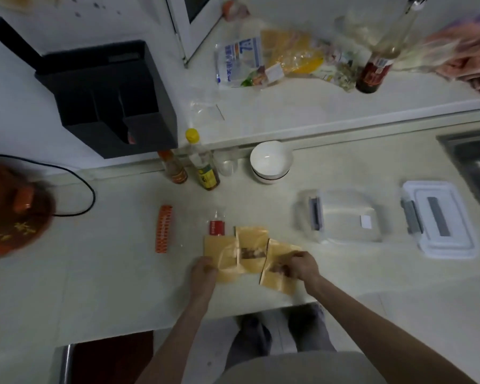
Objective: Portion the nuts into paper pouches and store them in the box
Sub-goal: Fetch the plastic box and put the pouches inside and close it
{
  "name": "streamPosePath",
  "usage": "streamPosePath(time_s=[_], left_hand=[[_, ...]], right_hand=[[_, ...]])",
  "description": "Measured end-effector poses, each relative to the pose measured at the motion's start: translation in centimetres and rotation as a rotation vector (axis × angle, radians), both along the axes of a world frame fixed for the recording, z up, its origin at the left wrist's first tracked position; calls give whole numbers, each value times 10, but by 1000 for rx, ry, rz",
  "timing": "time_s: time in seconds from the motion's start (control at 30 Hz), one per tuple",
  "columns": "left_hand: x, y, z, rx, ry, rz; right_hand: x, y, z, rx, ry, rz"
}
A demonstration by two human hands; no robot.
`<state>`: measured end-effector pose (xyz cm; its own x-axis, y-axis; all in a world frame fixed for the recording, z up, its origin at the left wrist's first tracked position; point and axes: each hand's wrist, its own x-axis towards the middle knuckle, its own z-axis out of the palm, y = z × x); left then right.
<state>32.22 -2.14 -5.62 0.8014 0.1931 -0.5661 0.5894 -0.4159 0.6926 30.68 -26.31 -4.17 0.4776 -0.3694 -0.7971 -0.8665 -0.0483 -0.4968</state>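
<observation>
My right hand (302,266) pinches a paper pouch (277,273) in its fingers on the table (122,273). My left hand (204,270) grips another pouch (225,256) with curled fingers. The clear box (344,217) sits open nearby.

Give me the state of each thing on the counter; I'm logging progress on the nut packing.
Clear box: open, empty.
Lid: off, lying right of the box.
Right pouch: gripped by right hand, nuts showing in its window.
Middle pouch: lying flat, nuts inside.
Left pouch: held by left hand.
White bowls: stacked.
</observation>
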Motion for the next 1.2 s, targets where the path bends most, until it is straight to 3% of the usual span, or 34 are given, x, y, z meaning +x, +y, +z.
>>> streamPosePath(time_s=[0.07,0.2,0.37,0.5,0.67,0.83,1.0,1.2], left_hand=[[2,8,-5,-35,37,-30],[9,16,-9,-71,118,45],[13,21,-9,-315,362,174],[15,22,-17,-385,387,223],[12,16,-27,-245,243,139],[10,7,-24,-262,203,186],[10,-10,-25,-308,247,106],[13,-14,-21,-325,252,149]], right_hand=[[-5,1,-12,-86,64,-41],[-14,5,-20,35,125,-216],[-14,11,-17,103,87,-303],[-12,13,-19,158,98,-306],[-8,23,-24,173,57,-333],[-9,30,-34,158,45,-240],[-12,35,-40,104,17,-162],[-6,14,-14,115,-127,16]])
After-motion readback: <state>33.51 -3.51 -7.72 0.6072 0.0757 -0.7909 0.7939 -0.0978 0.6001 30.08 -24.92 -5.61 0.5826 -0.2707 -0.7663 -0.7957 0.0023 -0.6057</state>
